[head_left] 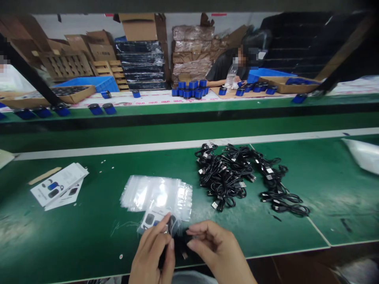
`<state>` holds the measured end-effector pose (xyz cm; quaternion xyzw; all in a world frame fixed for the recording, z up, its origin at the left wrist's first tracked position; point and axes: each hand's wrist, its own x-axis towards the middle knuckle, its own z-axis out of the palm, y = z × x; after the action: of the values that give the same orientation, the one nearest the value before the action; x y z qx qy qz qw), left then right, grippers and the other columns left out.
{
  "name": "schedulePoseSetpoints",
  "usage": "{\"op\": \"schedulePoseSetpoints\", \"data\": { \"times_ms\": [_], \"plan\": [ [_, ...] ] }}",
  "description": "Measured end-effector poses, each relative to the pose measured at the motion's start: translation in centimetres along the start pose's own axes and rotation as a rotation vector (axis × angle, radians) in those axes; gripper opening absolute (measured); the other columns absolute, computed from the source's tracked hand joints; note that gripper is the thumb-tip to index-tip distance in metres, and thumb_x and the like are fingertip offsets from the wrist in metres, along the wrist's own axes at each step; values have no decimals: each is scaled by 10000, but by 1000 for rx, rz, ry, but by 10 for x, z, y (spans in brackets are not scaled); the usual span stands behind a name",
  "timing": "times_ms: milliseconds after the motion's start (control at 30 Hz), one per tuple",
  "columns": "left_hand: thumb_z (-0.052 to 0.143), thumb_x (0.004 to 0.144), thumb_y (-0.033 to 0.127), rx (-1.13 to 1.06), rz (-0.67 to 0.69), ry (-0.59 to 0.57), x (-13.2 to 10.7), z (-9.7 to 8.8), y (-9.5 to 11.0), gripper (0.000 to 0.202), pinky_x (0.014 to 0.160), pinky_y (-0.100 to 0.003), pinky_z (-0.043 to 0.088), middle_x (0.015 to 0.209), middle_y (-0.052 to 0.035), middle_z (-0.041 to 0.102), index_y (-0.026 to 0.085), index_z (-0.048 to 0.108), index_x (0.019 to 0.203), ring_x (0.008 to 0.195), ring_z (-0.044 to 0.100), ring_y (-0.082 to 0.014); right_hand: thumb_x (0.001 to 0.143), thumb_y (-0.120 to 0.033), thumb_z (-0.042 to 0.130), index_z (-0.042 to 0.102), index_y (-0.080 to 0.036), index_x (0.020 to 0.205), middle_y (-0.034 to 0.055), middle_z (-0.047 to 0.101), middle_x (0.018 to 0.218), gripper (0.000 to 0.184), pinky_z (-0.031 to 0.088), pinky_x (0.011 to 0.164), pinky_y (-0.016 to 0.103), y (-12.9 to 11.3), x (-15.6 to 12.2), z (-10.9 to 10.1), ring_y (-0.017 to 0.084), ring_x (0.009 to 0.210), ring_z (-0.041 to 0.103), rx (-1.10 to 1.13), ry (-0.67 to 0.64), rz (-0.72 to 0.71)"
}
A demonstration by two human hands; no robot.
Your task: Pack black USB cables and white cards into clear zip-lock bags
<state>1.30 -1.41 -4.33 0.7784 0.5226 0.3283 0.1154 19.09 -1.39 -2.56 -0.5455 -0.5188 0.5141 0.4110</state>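
Near the front edge of the green table, my left hand point(155, 250) grips a transparent zip bag point(142, 227) with a printed leaflet point(152, 217) inside. My right hand point(217, 246) is closed, thumb against fingers, on a dark bundled USB cable point(181, 245) at the bag's mouth. One metal plug of the cable shows between my hands; the rest is partly hidden by fingers. Just beyond lies a fanned stack of transparent bags point(151, 189). A large pile of black USB cables point(223, 173) sits to the right of that stack.
Folded leaflets point(60, 185) and a wooden stick point(44, 175) lie at the left. A white plastic package point(363, 154) is at the far right. Blue-and-black round items point(189, 92) stand on the raised shelf, where a co-worker point(229, 67) leans over.
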Motion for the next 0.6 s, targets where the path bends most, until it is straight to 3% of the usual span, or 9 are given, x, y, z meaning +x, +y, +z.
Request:
{"op": "schedulePoseSetpoints", "data": {
  "times_ms": [133, 267, 400, 600],
  "plan": [
    [428, 895, 139, 32, 2, 18, 1, -1, 3, 167, 830, -366, 479, 1271, -109, 577, 241, 530, 813, 1052, 562, -234, 823, -187, 584, 633, -198, 859, 21, 686, 772, 62, 527, 642, 249, 4, 2, 9, 167, 662, 671, -152, 132, -163],
    [436, 882, 115, 39, 22, 32, 1, 0, 9, 189, 823, -374, 469, 1301, -123, 527, 236, 542, 783, 1046, 545, -244, 797, -159, 611, 585, -214, 808, -4, 677, 708, 61, 524, 590, 226, 0, 5, 12, 163, 625, 670, -194, 126, -115],
    [434, 869, 81, 48, 42, 42, 0, 4, 13, 218, 807, -371, 454, 1356, -132, 435, 234, 548, 765, 1059, 525, -247, 816, -141, 558, 533, -216, 768, 11, 647, 723, 93, 506, 586, 257, -3, 5, 17, 173, 615, 645, -407, 200, -242],
    [447, 840, 110, 20, 43, 131, 4, 3, 15, 216, 762, -366, 438, 1312, -96, 452, 232, 554, 698, 865, 504, -207, 849, -202, 513, 649, -218, 845, 8, 700, 748, 137, 515, 622, 238, -20, 5, 4, 165, 674, 668, -175, 32, -136]
  ]
}}
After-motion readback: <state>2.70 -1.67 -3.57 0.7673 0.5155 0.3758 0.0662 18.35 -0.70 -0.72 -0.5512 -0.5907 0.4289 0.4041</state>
